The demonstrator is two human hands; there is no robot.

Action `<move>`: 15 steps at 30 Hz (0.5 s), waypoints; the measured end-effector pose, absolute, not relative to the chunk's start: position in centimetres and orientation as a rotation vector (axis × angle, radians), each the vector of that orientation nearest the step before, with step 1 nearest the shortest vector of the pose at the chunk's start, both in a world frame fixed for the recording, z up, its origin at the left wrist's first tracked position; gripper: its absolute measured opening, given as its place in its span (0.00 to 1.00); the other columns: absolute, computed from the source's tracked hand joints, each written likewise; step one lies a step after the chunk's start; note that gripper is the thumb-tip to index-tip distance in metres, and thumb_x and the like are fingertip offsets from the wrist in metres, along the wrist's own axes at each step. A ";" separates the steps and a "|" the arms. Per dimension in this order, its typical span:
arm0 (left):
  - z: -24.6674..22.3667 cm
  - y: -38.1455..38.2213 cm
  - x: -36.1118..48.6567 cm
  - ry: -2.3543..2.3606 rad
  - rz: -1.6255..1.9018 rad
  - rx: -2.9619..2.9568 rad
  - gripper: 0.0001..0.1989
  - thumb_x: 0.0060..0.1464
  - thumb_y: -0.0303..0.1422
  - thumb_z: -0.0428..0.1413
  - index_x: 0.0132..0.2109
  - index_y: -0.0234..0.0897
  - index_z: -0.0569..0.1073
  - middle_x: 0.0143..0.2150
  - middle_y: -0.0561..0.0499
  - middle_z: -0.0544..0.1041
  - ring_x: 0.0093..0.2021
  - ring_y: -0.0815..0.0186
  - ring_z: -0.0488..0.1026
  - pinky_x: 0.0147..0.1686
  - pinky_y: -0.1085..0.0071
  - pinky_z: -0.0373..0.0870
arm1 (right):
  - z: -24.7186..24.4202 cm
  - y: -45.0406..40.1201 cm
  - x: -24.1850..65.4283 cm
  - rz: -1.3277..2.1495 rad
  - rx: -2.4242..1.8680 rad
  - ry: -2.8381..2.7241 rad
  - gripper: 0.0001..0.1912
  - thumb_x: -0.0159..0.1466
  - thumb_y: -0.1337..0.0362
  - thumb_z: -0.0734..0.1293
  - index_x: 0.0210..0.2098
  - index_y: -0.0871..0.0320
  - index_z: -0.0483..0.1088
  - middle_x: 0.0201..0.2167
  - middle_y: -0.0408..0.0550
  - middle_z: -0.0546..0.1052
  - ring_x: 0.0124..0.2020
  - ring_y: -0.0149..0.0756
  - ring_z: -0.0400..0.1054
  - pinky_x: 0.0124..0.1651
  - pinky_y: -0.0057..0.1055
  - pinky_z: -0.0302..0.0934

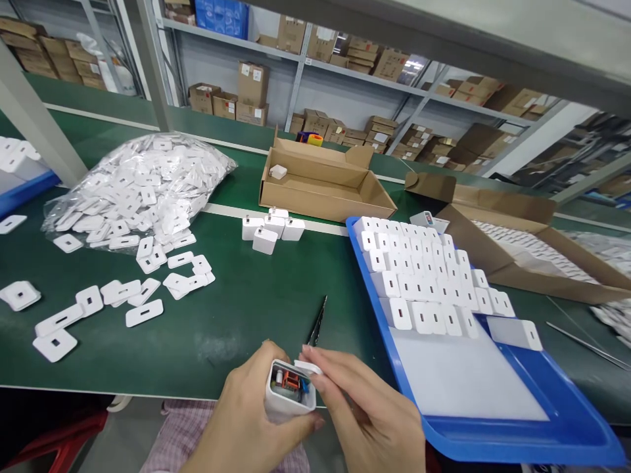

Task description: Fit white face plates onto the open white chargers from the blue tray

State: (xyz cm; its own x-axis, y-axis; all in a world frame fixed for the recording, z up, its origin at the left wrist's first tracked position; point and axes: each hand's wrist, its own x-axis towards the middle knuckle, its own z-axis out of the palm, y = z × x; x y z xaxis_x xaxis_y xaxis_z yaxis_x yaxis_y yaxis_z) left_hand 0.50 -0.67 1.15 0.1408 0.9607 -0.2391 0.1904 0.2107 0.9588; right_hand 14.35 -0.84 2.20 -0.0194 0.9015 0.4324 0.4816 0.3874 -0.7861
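Near the front edge of the green table, my left hand [251, 410] is wrapped round a white charger housing [283, 410]. Its open end faces up and shows orange and blue electronic parts inside. Between the fingertips of my right hand [359, 401] is a small white end cover [309, 367], held at the rim of the opening. Just beyond my fingers lie dark tweezers [318, 322], their lower end hidden by the right hand. Several loose white covers [144, 313] with slots are scattered to the left on the table.
A clear bag of white covers [142, 177] sits at back left. Several white chargers [265, 240] stand mid-table, before an open cardboard box [320, 190]. At right, a blue tray [473, 437] holds rows of capped chargers [419, 263], with another cardboard box [522, 243] behind.
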 end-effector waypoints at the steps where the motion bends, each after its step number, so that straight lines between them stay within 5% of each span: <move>1: 1.4 -0.8 0.6 1.281 0.822 1.211 0.11 0.42 0.29 0.59 0.31 0.43 0.62 0.25 0.61 0.68 0.26 0.68 0.65 0.26 0.73 0.58 | 2.2 -0.8 14.1 0.500 -1.217 -1.664 0.11 0.64 0.71 0.68 0.41 0.49 0.79 0.36 0.44 0.82 0.34 0.34 0.77 0.39 0.27 0.73; 5: 2.1 -1.0 0.5 1.239 0.853 1.172 0.09 0.41 0.27 0.58 0.30 0.41 0.65 0.22 0.62 0.67 0.23 0.71 0.63 0.24 0.75 0.56 | 2.2 -0.8 13.7 0.440 -1.116 -1.768 0.13 0.62 0.75 0.68 0.41 0.51 0.78 0.34 0.46 0.80 0.34 0.35 0.73 0.36 0.30 0.72; 11: 2.0 -0.7 -0.4 1.151 0.889 1.194 0.11 0.41 0.25 0.61 0.35 0.42 0.74 0.26 0.61 0.74 0.25 0.70 0.69 0.26 0.78 0.62 | 2.6 -1.6 15.1 0.608 -1.129 -1.890 0.26 0.63 0.78 0.64 0.54 0.45 0.72 0.47 0.47 0.79 0.44 0.38 0.73 0.41 0.33 0.73; 15: 1.8 -0.7 -0.7 1.168 0.861 1.312 0.12 0.40 0.25 0.64 0.34 0.42 0.73 0.26 0.60 0.73 0.26 0.70 0.69 0.26 0.78 0.63 | 3.1 -2.0 15.3 0.594 -1.137 -1.853 0.22 0.64 0.76 0.65 0.50 0.45 0.74 0.41 0.47 0.81 0.39 0.39 0.74 0.36 0.31 0.73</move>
State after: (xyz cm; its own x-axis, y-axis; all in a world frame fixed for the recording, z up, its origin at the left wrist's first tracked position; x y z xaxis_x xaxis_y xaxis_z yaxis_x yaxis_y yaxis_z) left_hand -0.68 -0.71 1.83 0.2428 0.9589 -0.1469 0.1434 0.1143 0.9830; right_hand 15.26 -1.97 3.14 -0.2160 0.8810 0.4210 0.4717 0.4716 -0.7450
